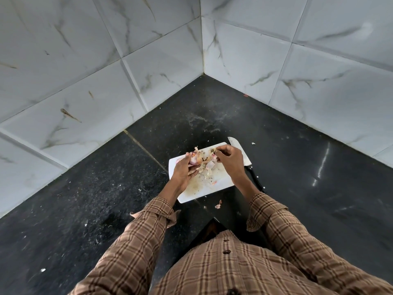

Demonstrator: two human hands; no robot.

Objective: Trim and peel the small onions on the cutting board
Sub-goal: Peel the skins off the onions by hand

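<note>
Left hand [184, 169] grips the onion [195, 159] over the cutting board's [192, 195] far-left corner; right hand [228, 156] pinches a strip of skin [212, 150] just right of it. I'd say peel comes off rightward, away from the onion. Knife [241, 153] lies beyond the right hand.

A small pinkish onion [194, 157], partly peeled, sits gripped in the left hand [185, 171] above the white cutting board [221, 184]. A dry strip of skin [213, 150] is pinched by the right hand [230, 159]. Papery peels [207, 172] lie on the board between both hands.
</note>
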